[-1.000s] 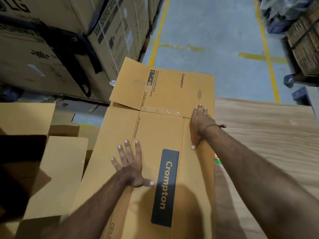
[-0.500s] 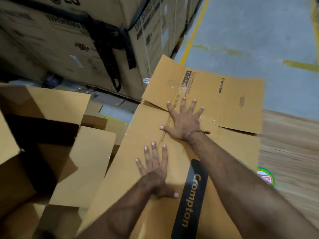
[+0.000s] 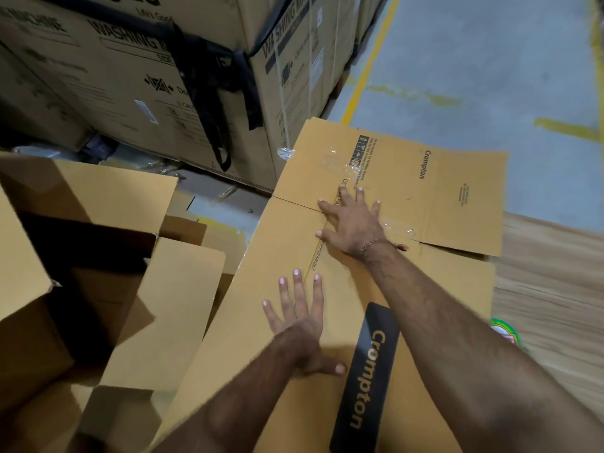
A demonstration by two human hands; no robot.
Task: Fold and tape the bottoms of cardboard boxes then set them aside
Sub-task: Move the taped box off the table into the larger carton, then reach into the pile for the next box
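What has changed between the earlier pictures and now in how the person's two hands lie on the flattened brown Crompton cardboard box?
The right hand slid leftward across the flattened brown Crompton cardboard box, from near its right edge to the fold line below the end flap, fingers spread. Neither hand took hold of or let go of anything. The left hand stayed pressed flat beside the black Crompton label, and the box stayed flat.
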